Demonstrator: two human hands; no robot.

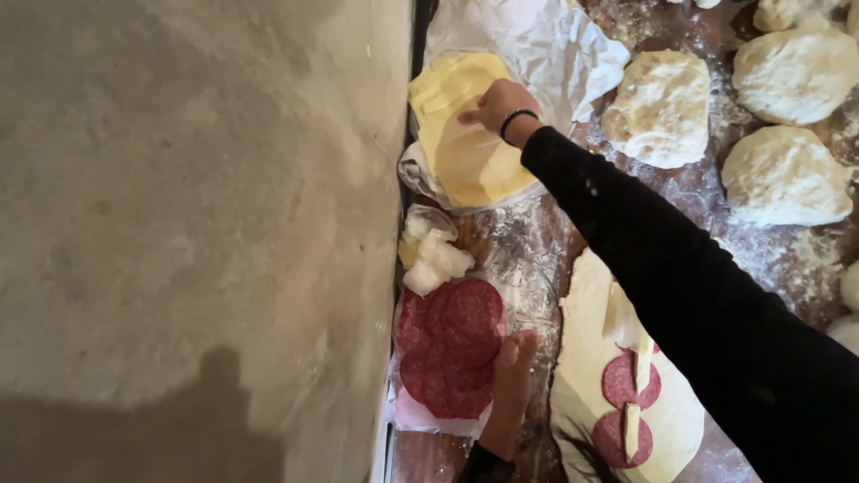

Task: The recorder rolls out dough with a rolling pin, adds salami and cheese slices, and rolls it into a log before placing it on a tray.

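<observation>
A floured wooden desk (537,250) meets a bare grey floor (197,224) along its 9 o'clock edge. At 12 o'clock the right hand (497,105), grip narrow, pinches the sliced yellow cheese (465,134) on white paper (537,40). The left hand (514,358), grip flat and open, rests beside the salami slices (450,349) at 6 o'clock. Dough lumps (662,107) sit at 2 o'clock.
</observation>
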